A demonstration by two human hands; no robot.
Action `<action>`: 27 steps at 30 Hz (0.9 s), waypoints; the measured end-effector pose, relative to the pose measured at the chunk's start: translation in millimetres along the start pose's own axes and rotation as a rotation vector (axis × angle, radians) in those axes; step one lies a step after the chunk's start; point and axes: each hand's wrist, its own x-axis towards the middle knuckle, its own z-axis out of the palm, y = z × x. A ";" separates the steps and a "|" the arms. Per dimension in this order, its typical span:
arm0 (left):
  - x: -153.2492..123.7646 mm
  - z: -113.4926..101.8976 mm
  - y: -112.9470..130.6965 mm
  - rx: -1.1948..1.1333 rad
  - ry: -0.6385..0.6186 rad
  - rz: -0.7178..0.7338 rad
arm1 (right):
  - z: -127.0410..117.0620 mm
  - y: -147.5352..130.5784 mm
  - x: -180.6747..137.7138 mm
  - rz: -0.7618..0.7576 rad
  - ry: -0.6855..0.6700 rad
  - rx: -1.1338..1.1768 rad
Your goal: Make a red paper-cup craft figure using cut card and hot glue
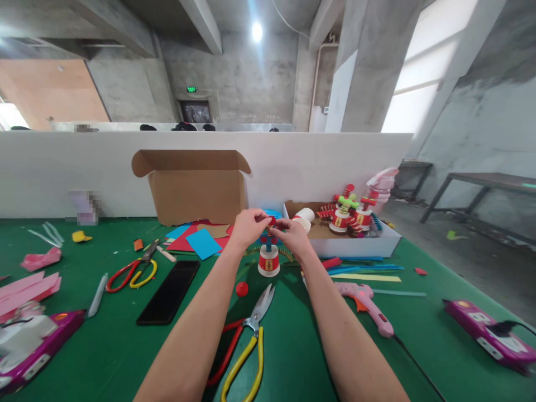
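Note:
My left hand and my right hand meet above a small upside-down paper cup with a red and gold label. Between their fingertips is a small red round piece, pinched from both sides at the top of a blue stem that rises from the cup. Springy coiled strips stick out at either side of the stem. A red disc lies in front of the cup, beside large scissors with red and yellow handles. My fingers partly hide the upper part of the stem.
A pink glue gun with a cord lies at right, near coloured strips. Behind, a white box holds cups and finished figures. At left are a black phone, more scissors, coloured paper and a purple power strip.

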 end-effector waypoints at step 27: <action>0.9 2.3 -2.9 0.020 0.009 0.013 | -1.5 -0.2 -0.2 0.018 -0.027 0.031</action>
